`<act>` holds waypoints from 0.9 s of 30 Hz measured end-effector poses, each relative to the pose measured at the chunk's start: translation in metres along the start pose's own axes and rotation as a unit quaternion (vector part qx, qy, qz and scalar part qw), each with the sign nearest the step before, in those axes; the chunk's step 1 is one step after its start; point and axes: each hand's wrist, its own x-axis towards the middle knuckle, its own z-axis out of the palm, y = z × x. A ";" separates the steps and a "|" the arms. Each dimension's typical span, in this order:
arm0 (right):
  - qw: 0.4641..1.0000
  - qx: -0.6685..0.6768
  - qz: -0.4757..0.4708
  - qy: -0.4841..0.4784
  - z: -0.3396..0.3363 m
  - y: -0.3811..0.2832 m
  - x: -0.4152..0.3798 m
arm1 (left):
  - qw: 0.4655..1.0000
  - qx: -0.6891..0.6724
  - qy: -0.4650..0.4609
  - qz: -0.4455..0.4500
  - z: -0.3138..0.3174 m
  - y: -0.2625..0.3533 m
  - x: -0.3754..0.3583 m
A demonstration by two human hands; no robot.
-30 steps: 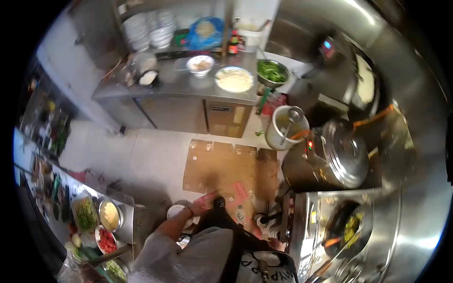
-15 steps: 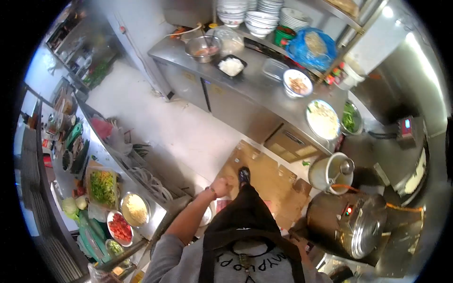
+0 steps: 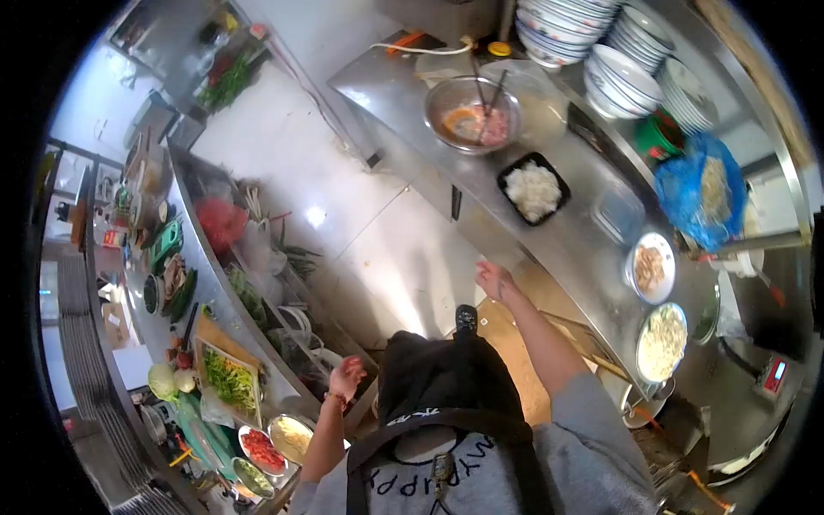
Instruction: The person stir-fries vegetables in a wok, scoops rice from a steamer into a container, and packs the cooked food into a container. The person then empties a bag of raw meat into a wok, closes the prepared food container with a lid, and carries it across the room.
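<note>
1. Pale floor tiles (image 3: 378,232) lie between a long stainless-steel counter (image 3: 395,94) at right and a second metal counter (image 3: 202,266) at left.
2. The person's right hand (image 3: 495,280), loosely curled and visibly empty, hovers near the right counter's edge; on that counter sits a square black tray (image 3: 556,209) of white food (image 3: 532,189).
3. The left hand (image 3: 347,378), empty with relaxed fingers, hangs beside the left counter, which bears chopped green vegetables (image 3: 230,379).

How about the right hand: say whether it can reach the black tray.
Likely yes: the right hand looks empty, and nothing on the counter seems to block the black tray.
</note>
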 end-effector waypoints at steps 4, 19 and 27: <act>0.994 -0.046 -0.087 0.036 0.039 -0.066 0.112 | 0.982 0.100 0.115 0.109 -0.008 0.012 0.014; 0.834 0.335 0.225 0.377 0.085 -0.123 0.260 | 0.904 0.332 0.079 0.257 -0.115 0.285 0.189; 0.765 0.536 0.345 0.096 0.264 -0.207 0.166 | 0.839 0.396 -0.121 0.355 0.029 0.316 0.275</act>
